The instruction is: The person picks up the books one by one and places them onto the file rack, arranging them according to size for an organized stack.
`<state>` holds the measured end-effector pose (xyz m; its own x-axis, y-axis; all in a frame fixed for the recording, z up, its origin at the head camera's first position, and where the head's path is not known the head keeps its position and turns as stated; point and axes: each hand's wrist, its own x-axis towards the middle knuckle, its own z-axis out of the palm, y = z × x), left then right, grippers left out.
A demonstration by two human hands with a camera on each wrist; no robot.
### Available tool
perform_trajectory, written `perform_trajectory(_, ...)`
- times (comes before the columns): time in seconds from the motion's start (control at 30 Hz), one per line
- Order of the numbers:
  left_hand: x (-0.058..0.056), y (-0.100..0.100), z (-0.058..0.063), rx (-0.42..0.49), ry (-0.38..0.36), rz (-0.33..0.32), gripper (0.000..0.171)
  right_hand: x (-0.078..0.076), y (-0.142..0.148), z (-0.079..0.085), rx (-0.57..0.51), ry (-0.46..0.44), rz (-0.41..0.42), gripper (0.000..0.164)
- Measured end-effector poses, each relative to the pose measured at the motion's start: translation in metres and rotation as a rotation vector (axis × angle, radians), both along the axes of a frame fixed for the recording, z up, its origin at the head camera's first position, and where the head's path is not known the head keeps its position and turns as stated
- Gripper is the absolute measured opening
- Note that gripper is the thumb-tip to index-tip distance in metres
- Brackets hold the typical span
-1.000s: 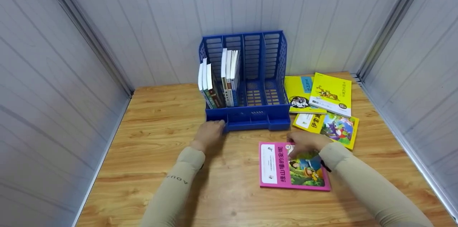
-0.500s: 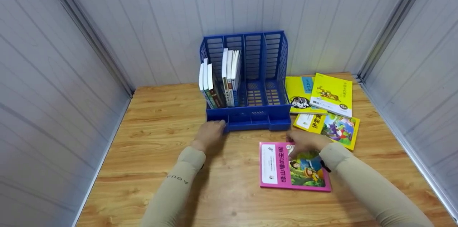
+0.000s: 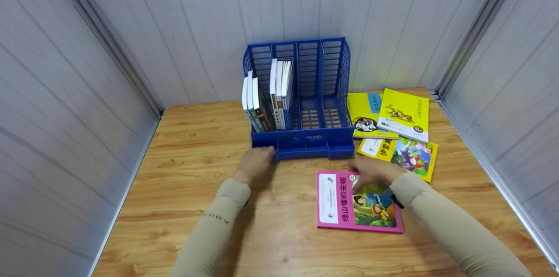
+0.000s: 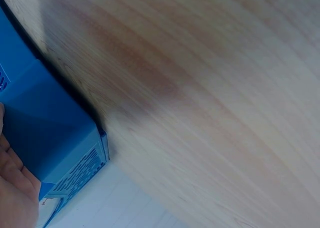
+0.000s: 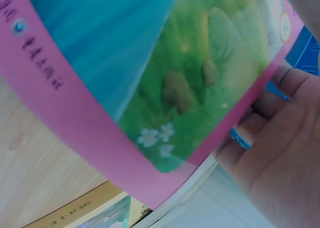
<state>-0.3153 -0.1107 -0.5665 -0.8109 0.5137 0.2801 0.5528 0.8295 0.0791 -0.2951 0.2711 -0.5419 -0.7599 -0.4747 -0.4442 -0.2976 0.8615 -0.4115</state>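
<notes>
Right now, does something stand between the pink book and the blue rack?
No loose object is visible there, only tabletop. The right hand, holding the pink book by its far edge, reaches into the gap; the blue rack has a low front wall.

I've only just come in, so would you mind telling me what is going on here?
A person is handling a pink book with the right hand, the thumb on its cover and the fingers at its edge. The book is just in front of a blue rack, which the left hand holds at its front left corner. Books stand in the rack's two left compartments, and three yellow books lie overlapping on the table to its right.
</notes>
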Motion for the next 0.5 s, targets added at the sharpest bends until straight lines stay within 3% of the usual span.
perform_trajectory(0.13, 0.0, 0.0, 0.002, 0.001, -0.004, -0.001, 0.019, 0.0, 0.005, 0.001, -0.058, -0.044, -0.015, 0.072)
perform_trajectory(0.23, -0.001, 0.0, 0.002, 0.008, -0.015, -0.004, 0.021, 0.001, 0.009, 0.0, -0.105, -0.065, -0.043, 0.072)
perform_trajectory(0.5, -0.001, 0.0, 0.001, -0.024, -0.041, -0.001, 0.013, 0.002, 0.014, -0.007, -0.215, -0.112, -0.115, 0.031)
